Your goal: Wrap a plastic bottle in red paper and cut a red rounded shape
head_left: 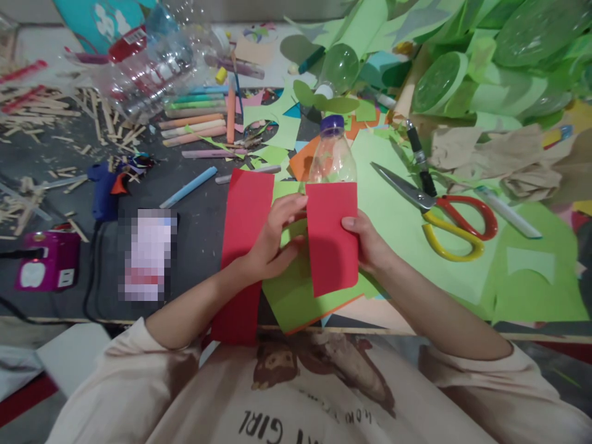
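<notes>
A clear plastic bottle (332,157) with a purple cap lies in front of me, its lower part wrapped in a sheet of red paper (333,237). My left hand (272,240) grips the left edge of that red paper, fingers curled round it. On the paper's right edge sits my right hand (367,243), thumb on top and fingers behind. A second, longer strip of red paper (243,246) lies flat on the table under my left forearm. Green paper sheets (296,302) lie beneath the bottle.
Scissors (444,216) with red and yellow handles lie to the right on green paper. Coloured markers (194,120) and clear bottles (152,68) sit at the back left, with wooden sticks (41,123), a blue glue gun (104,191) and a pink device (44,259).
</notes>
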`<state>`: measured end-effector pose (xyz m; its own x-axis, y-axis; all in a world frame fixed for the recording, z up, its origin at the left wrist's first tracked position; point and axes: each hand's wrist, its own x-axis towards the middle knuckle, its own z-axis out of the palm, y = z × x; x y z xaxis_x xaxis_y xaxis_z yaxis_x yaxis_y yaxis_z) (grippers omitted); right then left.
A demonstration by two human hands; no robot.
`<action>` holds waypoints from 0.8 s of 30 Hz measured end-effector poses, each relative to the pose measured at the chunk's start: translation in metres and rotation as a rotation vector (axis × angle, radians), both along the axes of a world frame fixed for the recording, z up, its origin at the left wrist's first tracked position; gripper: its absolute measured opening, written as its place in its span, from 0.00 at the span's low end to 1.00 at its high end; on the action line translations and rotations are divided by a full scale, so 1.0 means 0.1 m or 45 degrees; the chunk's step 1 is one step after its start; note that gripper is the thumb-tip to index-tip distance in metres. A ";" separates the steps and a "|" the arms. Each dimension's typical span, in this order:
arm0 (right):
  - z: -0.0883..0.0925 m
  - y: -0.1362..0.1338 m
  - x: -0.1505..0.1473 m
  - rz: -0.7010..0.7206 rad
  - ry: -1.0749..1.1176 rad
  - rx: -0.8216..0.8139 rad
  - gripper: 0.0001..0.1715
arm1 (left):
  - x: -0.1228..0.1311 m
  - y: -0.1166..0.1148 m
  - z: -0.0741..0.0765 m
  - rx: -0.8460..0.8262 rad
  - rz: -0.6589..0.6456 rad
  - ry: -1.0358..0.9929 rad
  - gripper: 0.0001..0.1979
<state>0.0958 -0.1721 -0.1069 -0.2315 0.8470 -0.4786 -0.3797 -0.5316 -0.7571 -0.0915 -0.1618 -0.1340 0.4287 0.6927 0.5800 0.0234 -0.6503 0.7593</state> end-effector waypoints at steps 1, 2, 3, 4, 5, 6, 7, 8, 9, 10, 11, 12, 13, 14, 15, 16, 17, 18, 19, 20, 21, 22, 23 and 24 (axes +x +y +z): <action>0.01 0.00 0.00 -0.004 0.004 0.001 0.26 | -0.01 0.00 0.03 0.010 -0.003 0.042 0.26; 0.01 0.00 0.00 -0.002 0.007 0.009 0.26 | -0.01 0.00 0.08 0.016 -0.006 0.102 0.23; 0.01 0.00 0.00 0.004 0.007 0.022 0.26 | -0.01 0.00 0.12 0.009 -0.004 0.160 0.21; 0.02 0.00 0.00 0.010 0.003 0.034 0.26 | -0.01 -0.01 0.16 -0.009 0.004 0.203 0.21; 0.02 -0.01 0.00 0.017 -0.002 0.042 0.26 | -0.01 -0.01 0.19 -0.033 0.021 0.221 0.21; 0.02 -0.01 0.00 0.023 -0.007 0.045 0.26 | -0.01 -0.02 0.21 -0.056 0.038 0.223 0.22; 0.02 -0.01 -0.01 0.022 -0.010 0.044 0.25 | -0.01 -0.03 0.22 -0.074 0.050 0.213 0.23; 0.03 0.00 -0.01 0.017 -0.010 0.041 0.25 | -0.01 -0.03 0.23 -0.085 0.054 0.197 0.23; 0.03 0.00 -0.01 0.010 -0.002 0.036 0.25 | 0.00 -0.04 0.22 -0.092 0.052 0.180 0.23; 0.04 0.00 -0.02 0.002 0.011 0.034 0.24 | 0.00 -0.04 0.22 -0.095 0.049 0.159 0.23; 0.04 0.00 -0.02 -0.005 0.027 0.034 0.24 | 0.00 -0.04 0.21 -0.096 0.044 0.143 0.23; 0.04 0.00 -0.02 -0.008 0.044 0.037 0.24 | -0.01 -0.05 0.21 -0.099 0.038 0.136 0.23; 0.04 0.01 -0.03 -0.006 0.062 0.044 0.24 | -0.01 -0.05 0.21 -0.101 0.038 0.136 0.22; 0.04 0.01 -0.03 0.000 0.079 0.052 0.24 | 0.00 -0.05 0.21 -0.099 0.042 0.144 0.22; 0.03 0.01 -0.02 0.009 0.093 0.062 0.24 | 0.00 -0.05 0.21 -0.091 0.050 0.160 0.22; 0.02 0.01 -0.02 0.021 0.102 0.071 0.24 | 0.01 -0.05 0.21 -0.072 0.066 0.179 0.21; 0.01 0.00 -0.02 0.033 0.109 0.077 0.24 | 0.02 -0.05 0.20 -0.042 0.093 0.201 0.20; 0.00 0.00 -0.01 0.043 0.115 0.077 0.24 | 0.03 -0.05 0.19 -0.008 0.129 0.224 0.20; -0.01 0.00 -0.01 0.049 0.123 0.069 0.24 | 0.04 -0.04 0.18 0.030 0.166 0.243 0.21; -0.01 0.00 -0.01 0.054 0.137 0.051 0.24 | 0.05 -0.03 0.16 0.067 0.199 0.261 0.21; -0.01 -0.01 0.00 0.056 0.155 0.027 0.24 | 0.06 -0.02 0.14 0.102 0.229 0.274 0.21; -0.01 -0.01 0.00 0.058 0.178 -0.001 0.23 | 0.06 -0.01 0.12 0.137 0.252 0.285 0.21; 0.00 -0.01 0.01 0.064 0.202 -0.030 0.23 | 0.06 0.00 0.10 0.179 0.276 0.294 0.20; 0.01 -0.01 0.02 0.081 0.224 -0.060 0.23 | 0.06 0.01 0.08 0.228 0.311 0.306 0.19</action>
